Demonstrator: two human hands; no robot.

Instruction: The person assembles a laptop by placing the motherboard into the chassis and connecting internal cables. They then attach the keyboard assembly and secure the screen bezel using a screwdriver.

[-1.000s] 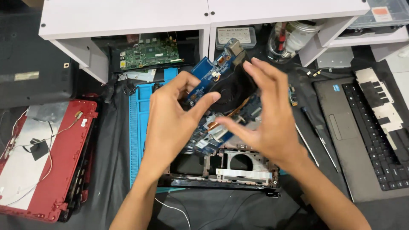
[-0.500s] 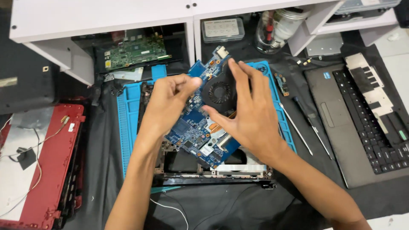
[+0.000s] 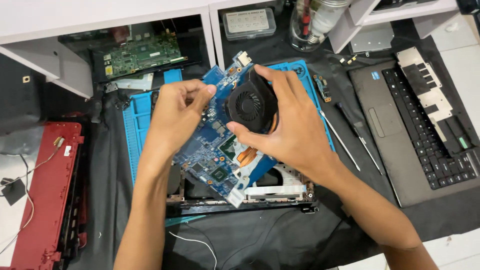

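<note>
A blue laptop motherboard is held tilted above an opened black laptop base. My left hand grips the board's upper left edge with fingers pinched. My right hand wraps around the black cooling fan mounted on the board, thumb below it and fingers over its top. Copper heat pipes show under my right thumb. The board's lower corner hangs just over the base's front rail.
A blue work mat lies under the base. A red laptop lid lies left, a grey keyboard deck right, with two screwdrivers between. A green circuit board sits under the white shelf.
Both hands have turned the motherboard and lifted it clear of the base. My right hand shifted from the board's edge onto the fan; my left hand closed on the upper left edge.
</note>
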